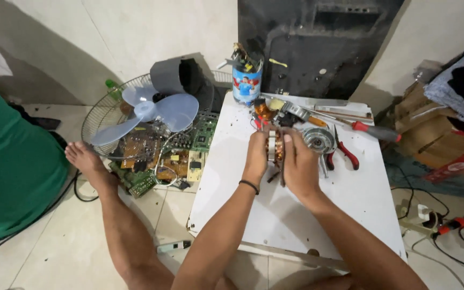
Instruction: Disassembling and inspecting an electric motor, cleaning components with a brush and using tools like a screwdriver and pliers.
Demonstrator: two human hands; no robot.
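Both hands meet over the middle of a low white table (296,215). My left hand (256,158) and my right hand (299,164) grip a small motor stator with copper windings (273,146) between them, held upright just above the tabletop. A black band sits on my left wrist. Just beyond my right hand lies a round metal motor cover (319,138). Much of the stator is hidden by my fingers.
Red-handled pliers (345,153), a red-handled screwdriver (374,130) and other tools lie at the table's far side by a tin full of tools (247,80). On the floor to the left: fan blade (151,110), wire grille, circuit boards (181,156). Another person in green sits left.
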